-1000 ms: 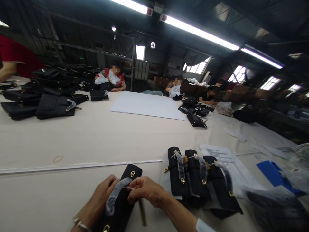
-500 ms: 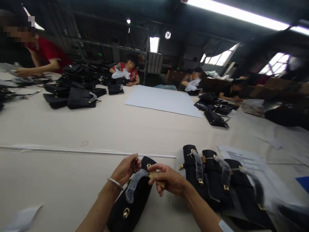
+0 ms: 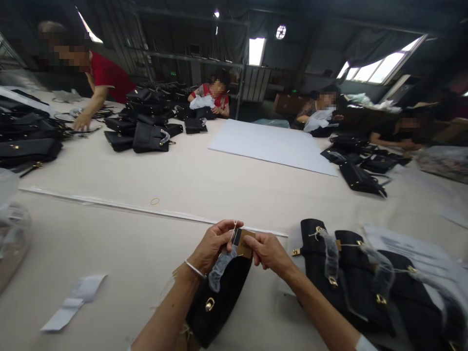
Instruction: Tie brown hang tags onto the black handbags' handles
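A black handbag [image 3: 228, 302] with gold fittings stands on the table below my hands. Its top handle [image 3: 220, 273] is wrapped in clear plastic. My right hand [image 3: 269, 252] pinches a brown hang tag [image 3: 246, 244] between thumb and fingers. A dark strip shows at the tag's left side. Above the bag's far end, my left hand [image 3: 214, 246] is closed on a thin pale string [image 3: 235, 226] that sticks up past its fingertips. Where the string meets the bag is hidden behind my hands.
Several black handbags [image 3: 321, 263] with wrapped handles stand in a row at right. A white strip of paper [image 3: 75, 302] lies at left and a rubber band [image 3: 155, 201] farther back. Beyond a white board [image 3: 272, 146] sit bag piles [image 3: 149, 134] and several co-workers [image 3: 215, 92].
My right hand has turned the tag up, so its flat face shows. My left hand has come closer to it, the string now upright. The view has swung left.
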Action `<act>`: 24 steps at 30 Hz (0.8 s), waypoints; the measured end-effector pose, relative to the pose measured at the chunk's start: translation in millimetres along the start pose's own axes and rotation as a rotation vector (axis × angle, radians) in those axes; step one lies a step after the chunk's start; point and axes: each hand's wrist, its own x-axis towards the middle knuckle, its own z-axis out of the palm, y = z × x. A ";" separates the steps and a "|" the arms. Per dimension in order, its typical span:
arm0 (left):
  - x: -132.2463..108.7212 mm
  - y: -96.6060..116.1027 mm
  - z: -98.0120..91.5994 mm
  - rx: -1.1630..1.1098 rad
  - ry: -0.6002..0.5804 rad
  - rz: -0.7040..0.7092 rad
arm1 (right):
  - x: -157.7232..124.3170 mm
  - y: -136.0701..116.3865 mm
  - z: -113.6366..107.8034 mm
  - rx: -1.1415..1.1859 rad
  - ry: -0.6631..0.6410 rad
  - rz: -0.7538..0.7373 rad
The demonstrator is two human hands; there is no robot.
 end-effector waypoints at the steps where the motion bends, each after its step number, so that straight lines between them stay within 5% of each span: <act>1: -0.4 0.8 0.1 0.053 -0.027 0.010 | 0.9 -5.5 -2.8 -0.029 -0.009 -0.026; 6: 1.1 9.0 4.0 0.418 -0.097 0.157 | -0.3 -33.4 -13.2 -0.347 -0.045 -0.257; 11: 6.3 17.6 4.3 0.655 0.011 0.269 | -3.9 -26.9 -11.2 -0.058 -0.082 -0.077; 15: 15.9 16.1 2.7 0.672 -0.063 0.165 | -6.2 -10.0 -7.2 -0.003 0.081 -0.120; 19: 21.5 7.8 7.6 0.564 -0.173 0.162 | -4.2 -5.8 -8.2 0.087 0.005 -0.084; 21: 23.4 2.9 9.3 0.536 -0.036 0.188 | -2.3 -4.8 -9.9 0.141 0.028 -0.070; 24: 28.2 -3.3 7.6 0.655 0.347 0.286 | -2.5 -0.3 -7.8 0.236 0.179 -0.081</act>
